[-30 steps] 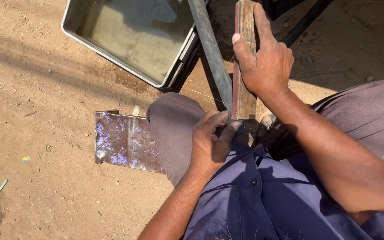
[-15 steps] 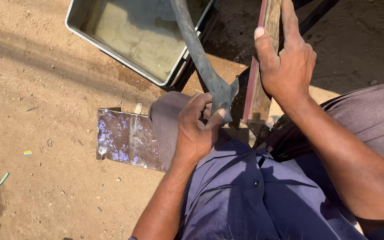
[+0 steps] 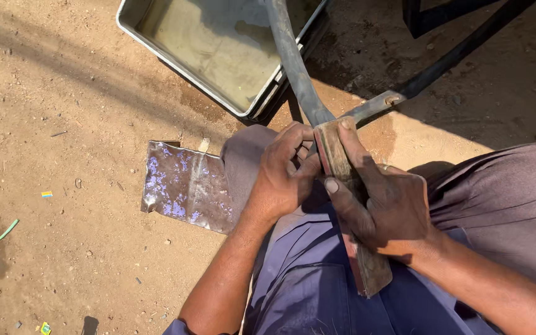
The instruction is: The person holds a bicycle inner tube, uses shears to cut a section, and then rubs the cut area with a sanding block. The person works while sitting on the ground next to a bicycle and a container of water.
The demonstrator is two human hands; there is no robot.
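Right hand: your right hand [image 3: 387, 208] has come down from above and now clasps the flat wooden block [image 3: 345, 186].
Left hand: your left hand [image 3: 285, 175] stays curled around the dark rubber strip [image 3: 293, 62] over your knee.

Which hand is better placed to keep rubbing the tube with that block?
Right. The right hand already grips the flat block laid against the rubber tube; the left hand is pinching the tube beside it, so it looks better left holding.
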